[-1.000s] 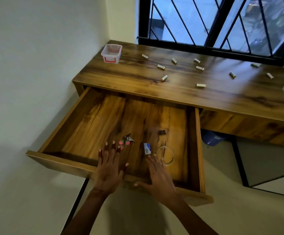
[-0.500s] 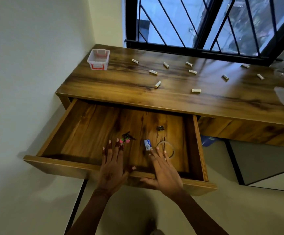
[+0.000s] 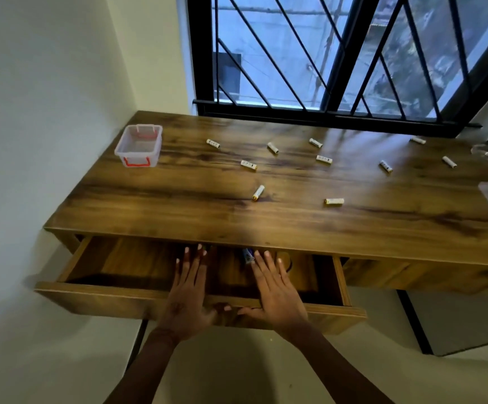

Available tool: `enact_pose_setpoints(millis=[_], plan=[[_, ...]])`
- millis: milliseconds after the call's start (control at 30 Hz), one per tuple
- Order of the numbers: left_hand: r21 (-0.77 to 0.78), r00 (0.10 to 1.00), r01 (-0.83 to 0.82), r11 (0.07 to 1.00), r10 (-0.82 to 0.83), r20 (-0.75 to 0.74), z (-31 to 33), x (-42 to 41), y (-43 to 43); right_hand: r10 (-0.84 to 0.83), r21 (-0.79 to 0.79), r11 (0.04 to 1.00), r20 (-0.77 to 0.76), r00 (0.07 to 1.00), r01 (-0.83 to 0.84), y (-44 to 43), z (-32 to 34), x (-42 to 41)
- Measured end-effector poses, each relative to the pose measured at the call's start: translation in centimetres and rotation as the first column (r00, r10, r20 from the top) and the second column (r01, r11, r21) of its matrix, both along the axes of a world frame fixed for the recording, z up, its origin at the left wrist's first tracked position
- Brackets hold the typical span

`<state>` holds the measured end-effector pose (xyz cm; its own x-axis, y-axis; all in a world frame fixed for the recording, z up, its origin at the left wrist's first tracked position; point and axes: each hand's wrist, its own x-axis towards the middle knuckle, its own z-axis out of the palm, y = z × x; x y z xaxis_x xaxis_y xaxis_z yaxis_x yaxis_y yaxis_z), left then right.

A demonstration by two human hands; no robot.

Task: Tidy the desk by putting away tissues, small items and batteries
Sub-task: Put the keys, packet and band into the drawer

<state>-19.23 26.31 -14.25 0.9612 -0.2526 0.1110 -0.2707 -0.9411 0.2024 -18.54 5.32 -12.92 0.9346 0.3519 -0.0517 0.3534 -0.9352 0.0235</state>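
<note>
Left hand (image 3: 186, 301) and right hand (image 3: 276, 295) lie flat and uncurled on the grained wooden drawer (image 3: 91, 297) front, lower centre; cylindrical batteries (image 3: 258, 193) dot the glossy surface (image 3: 164, 205).

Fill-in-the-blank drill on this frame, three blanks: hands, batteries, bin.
Left hand and right hand rest flat on the ___ front.
The batteries lie loose on the ___.
The clear bin sits far ___ of the batteries.
Missing: drawer; desk; left.
</note>
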Motion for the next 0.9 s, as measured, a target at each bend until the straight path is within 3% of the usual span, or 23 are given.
enact_pose_setpoints(millis=[333,467,633,900], plan=[[0.117,1.000,-0.009,0.993,0.009,0.005,0.8,7.1,-0.5,-0.021,0.049,0.999,0.083,0.996,0.017,-0.4,-0.6,6.4],[0.109,0.998,-0.017,0.994,0.024,-0.062,1.1,9.2,-0.8,0.010,0.063,0.998,0.179,0.984,-0.022,-0.3,-1.1,8.1],[0.069,0.987,-0.036,0.997,0.046,-0.151,0.9,11.0,-1.4,0.043,0.121,0.986,0.476,0.879,-0.113,0.2,-2.5,9.4],[-0.001,0.993,-0.062,0.998,0.061,-0.101,0.3,11.3,-1.8,0.048,0.144,0.972,0.652,0.757,-0.185,0.3,-3.5,10.3]])
